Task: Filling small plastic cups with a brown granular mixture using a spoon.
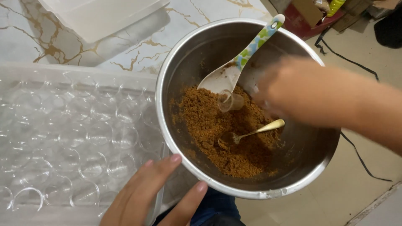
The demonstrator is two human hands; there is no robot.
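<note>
A steel bowl (312,157) holds brown crumbly powder (211,129). In the powder lie a white spoon with a green and blue patterned handle (238,62) and a small gold spoon (257,130). My right hand (301,90), blurred, reaches over the bowl from the right. Its fingertips grip a small clear cup (229,101), tilted mouth-down at the powder. My left hand (144,192) is at the bowl's near left side, with fingers spread and their tips against the outer wall.
A clear plastic tray (25,73) full of several small clear cups fills the left. A white lid (96,14) lies on the marble-patterned top beyond it. Black cables (356,150) and boxes (307,10) are on the floor at the right.
</note>
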